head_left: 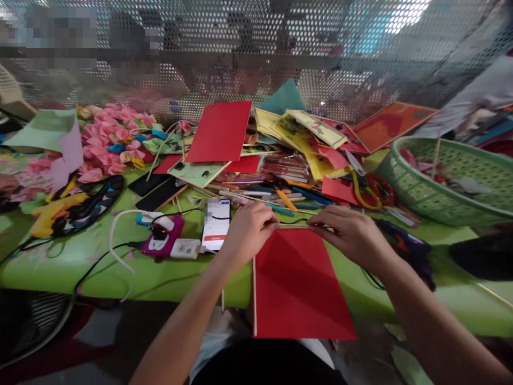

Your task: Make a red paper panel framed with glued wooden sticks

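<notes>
- One perforated screen (256,64) is standing behind the one green bench (180,280) you are working at.
- A heap of cards (220,131) and pens (256,192) is crowding the bench just beyond your hands; the pieces are overlapping too much to count.
- Pink paper flowers (108,128), also too bunched to count, are filling the back left.
- One green basket (417,187) is sitting beyond your right forearm, holding scraps.
- One red card (300,289) is lying between your forearms, its near end jutting past the bench edge; one pale strip (254,299) is running down its left side.
- Two glue guns are flanking you: a yellow glue gun (60,214) is lying well apart at left, a dark glue gun (409,243) near your right forearm.
- Your left hand (250,227) and right hand (355,232) are working at the card's far edge, the fingers of each pinching one thin pale stick (292,226) there.
- Two pairs of scissors (355,187) are resting beside the basket, one yellow-handled, one red-handled.
- One phone (216,235) is lying just beside your left hand, and one purple socket block (164,240) is sitting left of it.
</notes>
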{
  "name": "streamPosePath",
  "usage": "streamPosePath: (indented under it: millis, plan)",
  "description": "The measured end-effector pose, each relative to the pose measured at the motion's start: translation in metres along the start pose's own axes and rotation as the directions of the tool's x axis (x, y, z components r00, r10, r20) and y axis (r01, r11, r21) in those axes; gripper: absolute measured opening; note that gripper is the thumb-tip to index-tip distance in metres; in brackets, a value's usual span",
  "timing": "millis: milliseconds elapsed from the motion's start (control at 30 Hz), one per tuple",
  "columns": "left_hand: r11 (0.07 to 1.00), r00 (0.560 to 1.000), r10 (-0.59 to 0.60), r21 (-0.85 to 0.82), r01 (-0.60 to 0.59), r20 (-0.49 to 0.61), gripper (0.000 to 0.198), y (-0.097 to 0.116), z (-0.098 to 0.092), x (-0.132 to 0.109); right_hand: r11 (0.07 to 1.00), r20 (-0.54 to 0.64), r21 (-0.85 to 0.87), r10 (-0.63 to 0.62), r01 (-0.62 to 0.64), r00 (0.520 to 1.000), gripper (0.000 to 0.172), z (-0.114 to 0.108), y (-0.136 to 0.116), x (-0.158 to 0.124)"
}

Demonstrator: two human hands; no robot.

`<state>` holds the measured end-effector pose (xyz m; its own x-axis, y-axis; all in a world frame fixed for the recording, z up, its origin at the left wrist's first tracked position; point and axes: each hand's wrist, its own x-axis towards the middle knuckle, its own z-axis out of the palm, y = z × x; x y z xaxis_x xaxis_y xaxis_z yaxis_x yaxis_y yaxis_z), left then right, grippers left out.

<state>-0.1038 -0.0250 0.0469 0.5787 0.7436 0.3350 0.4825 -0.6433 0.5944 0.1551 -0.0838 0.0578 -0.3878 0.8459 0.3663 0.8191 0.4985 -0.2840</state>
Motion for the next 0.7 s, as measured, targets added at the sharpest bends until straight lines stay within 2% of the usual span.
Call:
streamPosePath:
  millis: [133, 267, 367, 500, 700]
  plan:
    - [0.999, 0.999, -0.035, -0.040, 0.035, 0.004, 0.006, -0.013, 0.002, -0.001, 0.998, 0.007, 0.068, -0.004, 0.004, 1.000, 0.019, 0.014, 0.019, -0.003]
    - [0.986, 0.983, -0.155, -0.070, 0.149, -0.095, 0.010, -0.022, -0.007, -0.006, 0.993, 0.030, 0.119, 0.009, -0.012, 1.000, 0.020, 0.026, 0.034, -0.011]
    - [0.972, 0.963, -0.237, -0.035, 0.234, -0.129, 0.012, -0.026, -0.012, -0.011, 0.990, 0.038, 0.141, -0.013, 0.008, 0.999, 0.022, 0.033, 0.037, -0.013]
    - [0.957, 0.952, -0.287, 0.006, 0.289, -0.109, 0.011, -0.027, -0.013, -0.014, 0.988, -0.003, 0.148, -0.043, 0.043, 0.999, 0.024, 0.037, 0.035, -0.011]
    - [0.962, 0.963, -0.267, 0.051, 0.269, -0.035, 0.012, -0.028, -0.009, -0.015, 0.990, -0.002, 0.132, -0.047, 0.047, 0.999, 0.025, 0.042, 0.040, -0.012]
